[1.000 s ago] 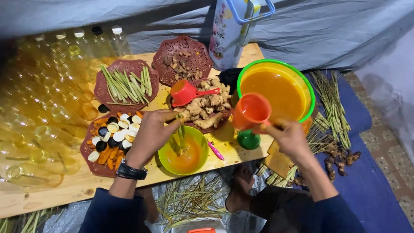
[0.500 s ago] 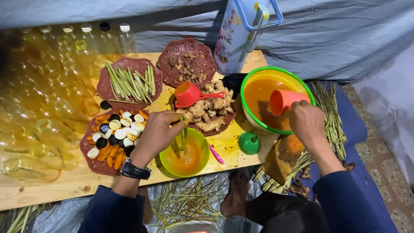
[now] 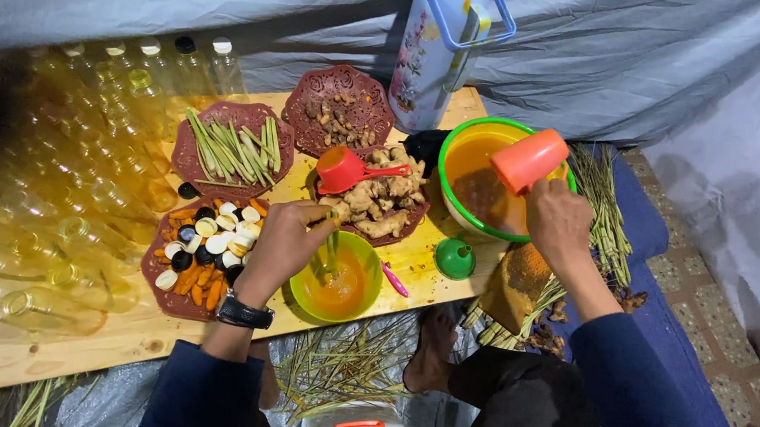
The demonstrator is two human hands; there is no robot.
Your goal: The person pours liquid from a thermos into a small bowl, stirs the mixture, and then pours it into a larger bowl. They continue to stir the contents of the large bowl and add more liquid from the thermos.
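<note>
Low wooden tabletop (image 3: 66,342), a pale plank board, carries everything; grey tarp behind it. Left part of the board: many clear plastic bottles (image 3: 59,213) of yellow liquid, most lying on their sides, a few upright at the back. Tall pale-blue jug (image 3: 436,49) with a blue handle stands at the far edge. Just right of it, the large green-rimmed basin (image 3: 468,152) holds orange-brown liquid. Four dark red plates sit mid-board: lemongrass stalks (image 3: 232,146), dark chopped bits (image 3: 338,118), ginger roots (image 3: 383,200) with a red scoop (image 3: 347,169) resting on them, and bottle caps with orange pieces (image 3: 203,248). Loose lemongrass bundles (image 3: 606,201) lie to the right of the basin. Small green bowl (image 3: 338,278) of orange liquid sits at the near edge, with a green funnel (image 3: 455,259) just right of it. Right hand (image 3: 561,222): grip closed around the orange cup (image 3: 528,160), which is over the basin's right rim, tilted, long axis running up-right, closed base away from the hand; the mouth is hidden. The cup is directly above the liquid, and the right hand is the nearer one. Left hand (image 3: 284,244): grip pinching a thin greenish stick (image 3: 331,253) that stands in the green bowl, near upright; watch on the wrist.
</note>
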